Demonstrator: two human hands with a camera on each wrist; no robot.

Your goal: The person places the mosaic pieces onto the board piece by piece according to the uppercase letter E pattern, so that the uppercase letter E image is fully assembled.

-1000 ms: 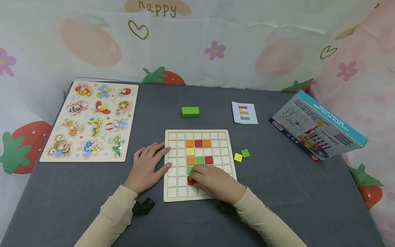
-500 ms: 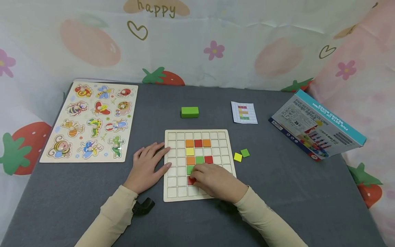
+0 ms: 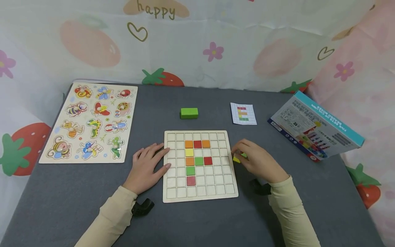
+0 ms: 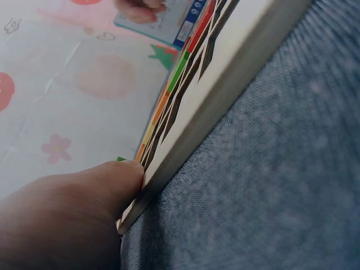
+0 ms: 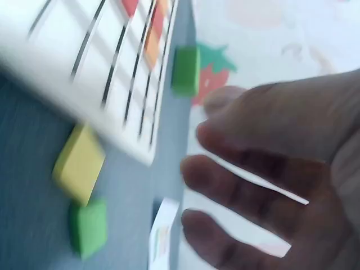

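A pale wooden grid board (image 3: 216,190) lies in the middle of the table, with orange, red, yellow and green square tiles in some of its cells. The lowest one is a red tile (image 3: 191,180). My left hand (image 3: 147,169) rests at the board's left edge with fingers extended; in the left wrist view its thumb (image 4: 121,177) touches the rim. Just off the board's right side, my right hand (image 3: 260,160) hovers by a loose yellow tile (image 5: 80,164) and a green tile (image 5: 90,228). Its fingers are loosely bent and apart, holding nothing.
Behind the board sits a green block (image 3: 189,113), and right of that a small pattern card (image 3: 243,115). A cardboard box (image 3: 314,127) stands tilted at the far right. An insect picture puzzle (image 3: 87,133) lies on the left. Printed cloth hangs behind the table.
My right hand has left the red tile low on the board and moved right to the loose yellow and green tiles. The red tile stays in its cell. My left hand has not moved.
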